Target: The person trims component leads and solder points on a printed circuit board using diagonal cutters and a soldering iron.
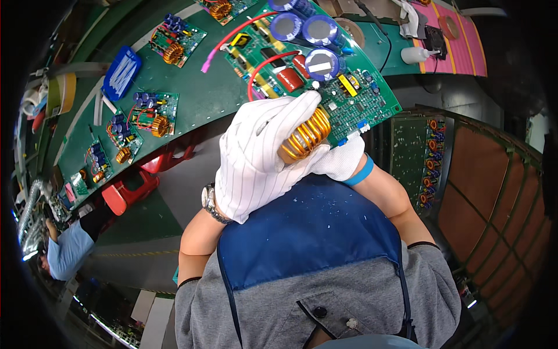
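A large green circuit board [372,96] is tilted up in front of me, held in both white-gloved hands. It carries blue cylindrical capacitors [324,64], red box-shaped components [289,79] and a copper-wound toroid coil [307,136] at its near edge. My left hand [250,154], with a metal watch at the wrist, closes around the coil's left side, a finger reaching over its top. Below the near edge, my right hand [344,160] grips the board beside the white connectors; its fingers are mostly hidden. A red wire [232,34] with a pink end loops off the board's left side.
Several similar boards [156,113] lie along the green bench [200,81] with a blue tray [122,72]. Red stools [129,192] stand below. A white bottle [415,55] sits at right on the far bench. A rack of coils [431,163] is at right. Another person [70,250] works at far left.
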{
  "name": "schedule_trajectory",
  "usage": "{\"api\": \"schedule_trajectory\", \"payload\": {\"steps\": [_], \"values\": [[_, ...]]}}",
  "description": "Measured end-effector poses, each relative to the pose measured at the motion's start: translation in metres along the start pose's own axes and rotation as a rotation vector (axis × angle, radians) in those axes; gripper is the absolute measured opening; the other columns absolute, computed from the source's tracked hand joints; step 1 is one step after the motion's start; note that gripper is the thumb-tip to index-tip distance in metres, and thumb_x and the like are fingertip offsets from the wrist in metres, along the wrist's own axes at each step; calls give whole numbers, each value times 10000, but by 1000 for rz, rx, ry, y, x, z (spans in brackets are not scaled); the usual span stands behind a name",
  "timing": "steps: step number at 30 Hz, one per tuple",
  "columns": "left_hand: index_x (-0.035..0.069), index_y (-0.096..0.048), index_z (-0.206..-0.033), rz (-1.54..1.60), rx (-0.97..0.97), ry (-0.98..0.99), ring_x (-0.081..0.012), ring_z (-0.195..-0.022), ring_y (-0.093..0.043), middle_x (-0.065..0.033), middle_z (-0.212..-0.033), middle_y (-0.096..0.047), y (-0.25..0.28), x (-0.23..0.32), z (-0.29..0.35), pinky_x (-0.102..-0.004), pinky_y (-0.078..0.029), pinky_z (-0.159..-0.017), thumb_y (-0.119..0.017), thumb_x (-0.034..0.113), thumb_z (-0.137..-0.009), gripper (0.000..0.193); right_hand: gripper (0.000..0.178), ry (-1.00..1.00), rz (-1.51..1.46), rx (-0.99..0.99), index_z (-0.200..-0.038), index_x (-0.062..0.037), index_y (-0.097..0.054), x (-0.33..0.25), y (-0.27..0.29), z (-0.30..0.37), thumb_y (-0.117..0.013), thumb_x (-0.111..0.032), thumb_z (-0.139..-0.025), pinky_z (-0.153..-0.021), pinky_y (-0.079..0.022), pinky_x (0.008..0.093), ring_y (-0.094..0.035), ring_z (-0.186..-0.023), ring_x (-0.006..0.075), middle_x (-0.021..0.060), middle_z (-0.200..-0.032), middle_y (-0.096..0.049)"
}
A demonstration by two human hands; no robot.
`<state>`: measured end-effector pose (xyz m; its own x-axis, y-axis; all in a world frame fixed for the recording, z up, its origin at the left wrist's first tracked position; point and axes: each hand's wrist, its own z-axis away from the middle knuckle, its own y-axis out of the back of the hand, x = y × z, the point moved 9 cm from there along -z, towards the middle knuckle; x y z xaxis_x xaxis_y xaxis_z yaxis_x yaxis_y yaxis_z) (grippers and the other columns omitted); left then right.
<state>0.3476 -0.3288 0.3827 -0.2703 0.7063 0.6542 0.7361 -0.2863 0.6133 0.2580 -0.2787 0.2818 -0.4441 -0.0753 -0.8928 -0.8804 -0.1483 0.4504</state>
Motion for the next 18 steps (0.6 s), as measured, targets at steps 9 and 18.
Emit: {"api": "schedule_trajectory", "payload": {"steps": [9,18], "values": [[70,-586,-1144,-18,5,50,-223,-954,-586,-51,-1108,-616,15,-1,3,-327,-463,-828,-780,178,-642,549,546,114,164,4,-1128,-92,-565,-17,-8,-8,-699,-306,-645,-905,-424,368,-554,-1024,288,93,-1108,-581],[54,-569,-1159,-152,23,47,-211,-919,-602,-56,-1106,-617,25,8,6,-318,-469,-798,-792,180,-616,601,454,39,-173,-79,-1263,-163,-445,-11,-22,-5,-557,-315,-850,-1001,-368,357,-474,-1152,214,63,-1261,-474]]}}
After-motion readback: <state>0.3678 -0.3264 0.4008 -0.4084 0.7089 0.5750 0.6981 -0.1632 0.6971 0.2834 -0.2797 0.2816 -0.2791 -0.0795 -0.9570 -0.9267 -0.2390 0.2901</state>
